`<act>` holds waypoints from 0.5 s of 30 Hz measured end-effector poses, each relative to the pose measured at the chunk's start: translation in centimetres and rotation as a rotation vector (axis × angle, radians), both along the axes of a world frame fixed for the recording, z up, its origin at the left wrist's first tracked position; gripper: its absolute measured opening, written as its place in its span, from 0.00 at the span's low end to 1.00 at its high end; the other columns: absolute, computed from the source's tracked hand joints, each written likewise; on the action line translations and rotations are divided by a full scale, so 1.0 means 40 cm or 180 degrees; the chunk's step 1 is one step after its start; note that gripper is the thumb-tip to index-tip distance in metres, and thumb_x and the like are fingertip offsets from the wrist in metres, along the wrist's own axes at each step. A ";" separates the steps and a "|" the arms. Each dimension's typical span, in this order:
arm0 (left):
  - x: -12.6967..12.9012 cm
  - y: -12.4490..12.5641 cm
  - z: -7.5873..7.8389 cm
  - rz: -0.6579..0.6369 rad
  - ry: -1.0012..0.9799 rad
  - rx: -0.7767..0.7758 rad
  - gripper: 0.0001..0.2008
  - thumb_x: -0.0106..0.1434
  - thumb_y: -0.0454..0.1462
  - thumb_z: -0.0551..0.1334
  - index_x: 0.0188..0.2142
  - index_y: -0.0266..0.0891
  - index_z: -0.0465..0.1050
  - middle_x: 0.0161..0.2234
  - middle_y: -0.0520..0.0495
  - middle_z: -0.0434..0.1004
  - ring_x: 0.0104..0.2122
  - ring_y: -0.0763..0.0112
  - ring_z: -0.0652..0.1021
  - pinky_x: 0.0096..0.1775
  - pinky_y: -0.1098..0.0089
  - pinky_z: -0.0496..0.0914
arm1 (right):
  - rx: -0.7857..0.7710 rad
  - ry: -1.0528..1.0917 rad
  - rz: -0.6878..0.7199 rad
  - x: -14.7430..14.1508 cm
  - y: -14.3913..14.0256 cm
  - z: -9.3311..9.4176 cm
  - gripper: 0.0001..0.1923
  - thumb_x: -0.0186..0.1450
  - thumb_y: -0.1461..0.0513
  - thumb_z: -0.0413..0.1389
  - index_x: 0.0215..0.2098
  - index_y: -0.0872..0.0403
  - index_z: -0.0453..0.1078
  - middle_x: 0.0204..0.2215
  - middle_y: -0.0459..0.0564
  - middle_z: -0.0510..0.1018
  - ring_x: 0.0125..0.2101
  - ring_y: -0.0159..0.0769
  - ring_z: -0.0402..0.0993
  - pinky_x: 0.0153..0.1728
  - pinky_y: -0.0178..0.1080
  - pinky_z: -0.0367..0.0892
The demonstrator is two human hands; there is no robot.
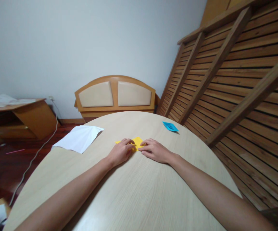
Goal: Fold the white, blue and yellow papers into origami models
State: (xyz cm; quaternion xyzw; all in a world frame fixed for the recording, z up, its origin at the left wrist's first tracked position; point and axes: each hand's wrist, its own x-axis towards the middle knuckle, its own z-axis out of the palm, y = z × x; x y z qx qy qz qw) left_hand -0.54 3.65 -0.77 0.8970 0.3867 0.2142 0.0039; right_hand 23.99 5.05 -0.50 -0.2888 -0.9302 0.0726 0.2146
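A piece of yellow folded paper (138,140) lies on the table between my two hands, partly covered by them. My left hand (121,152) is curled over its left part, fingers bent and closed on the paper, and a yellow corner sticks out behind the knuckles. From the other side my right hand (156,150) has its thumb and fingers pinched on the paper's right edge. The folds under the fingertips are hidden. Farther back to the right rests a blue folded paper (170,126), diamond-shaped, touched by neither hand.
White sheets of paper (78,138) lie at the left edge of the round pale wooden table (139,192). Beyond it stands a headboard (115,96) with two cream panels. A slatted wooden frame (225,77) leans at the right. A low cabinet (33,118) and a cable (36,157) are left.
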 end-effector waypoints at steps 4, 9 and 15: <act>0.002 -0.003 0.016 -0.0283 0.0374 -0.0039 0.17 0.63 0.26 0.55 0.43 0.43 0.78 0.45 0.49 0.80 0.45 0.62 0.75 0.48 0.64 0.71 | -0.0022 -0.0051 0.0056 0.002 0.000 0.007 0.14 0.69 0.59 0.56 0.51 0.45 0.76 0.48 0.53 0.77 0.48 0.42 0.70 0.52 0.47 0.65; 0.006 -0.021 0.038 -0.0269 0.0514 -0.0018 0.13 0.62 0.32 0.57 0.42 0.42 0.78 0.45 0.47 0.80 0.44 0.61 0.77 0.46 0.63 0.71 | 0.0056 -0.0008 0.0168 0.018 0.014 0.012 0.11 0.68 0.60 0.55 0.45 0.48 0.79 0.45 0.52 0.80 0.46 0.41 0.72 0.50 0.46 0.66; 0.011 -0.026 0.035 -0.0041 0.0463 0.0011 0.17 0.70 0.39 0.50 0.41 0.40 0.78 0.44 0.44 0.81 0.44 0.60 0.78 0.47 0.61 0.73 | 0.0016 0.0110 0.0181 0.027 0.012 0.033 0.09 0.66 0.61 0.57 0.36 0.50 0.81 0.38 0.49 0.84 0.40 0.40 0.74 0.46 0.45 0.66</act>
